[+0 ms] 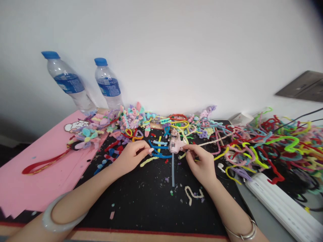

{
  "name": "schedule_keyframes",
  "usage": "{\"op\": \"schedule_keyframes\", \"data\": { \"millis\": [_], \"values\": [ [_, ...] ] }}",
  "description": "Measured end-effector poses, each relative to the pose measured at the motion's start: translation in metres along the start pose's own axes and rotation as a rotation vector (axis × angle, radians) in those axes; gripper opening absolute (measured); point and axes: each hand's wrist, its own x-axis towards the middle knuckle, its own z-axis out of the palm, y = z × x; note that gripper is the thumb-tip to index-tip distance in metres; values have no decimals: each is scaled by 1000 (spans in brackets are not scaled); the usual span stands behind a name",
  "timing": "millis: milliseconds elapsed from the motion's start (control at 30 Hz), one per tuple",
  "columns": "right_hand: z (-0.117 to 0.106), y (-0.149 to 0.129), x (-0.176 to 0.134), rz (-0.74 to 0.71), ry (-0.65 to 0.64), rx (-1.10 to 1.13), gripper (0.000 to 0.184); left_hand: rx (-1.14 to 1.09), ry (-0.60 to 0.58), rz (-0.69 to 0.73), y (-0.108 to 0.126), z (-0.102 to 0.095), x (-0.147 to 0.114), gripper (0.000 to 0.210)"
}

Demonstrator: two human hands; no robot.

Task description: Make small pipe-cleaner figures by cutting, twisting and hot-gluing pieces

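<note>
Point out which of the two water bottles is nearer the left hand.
The right bottle; the left bottle, also blue-capped, stands farther from the left hand.

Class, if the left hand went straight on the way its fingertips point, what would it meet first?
Most likely the blue fuzzy stems just beyond the fingertips of the left hand, though with unclear depth it might pass above them.
</note>
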Motion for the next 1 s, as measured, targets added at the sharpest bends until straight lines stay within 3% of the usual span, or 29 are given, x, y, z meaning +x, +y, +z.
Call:
{"op": "schedule_keyframes", "data": {
  "millis": [200,467,700,1000],
  "values": [
    [2,0,-2,-26,-37,18,18,1,-7,-38,-1,2,0,26],
    [0,-13,-7,-92,-268,92,34,188,-76,76,-1,3,-1,26],
    [3,-27,-14,-228,-428,224,26,271,-87,63,-4,4,-1,29],
    [13,-40,-16,-225,-565,206,26,278,-106,81,-5,7,-1,31]
  ]
}}
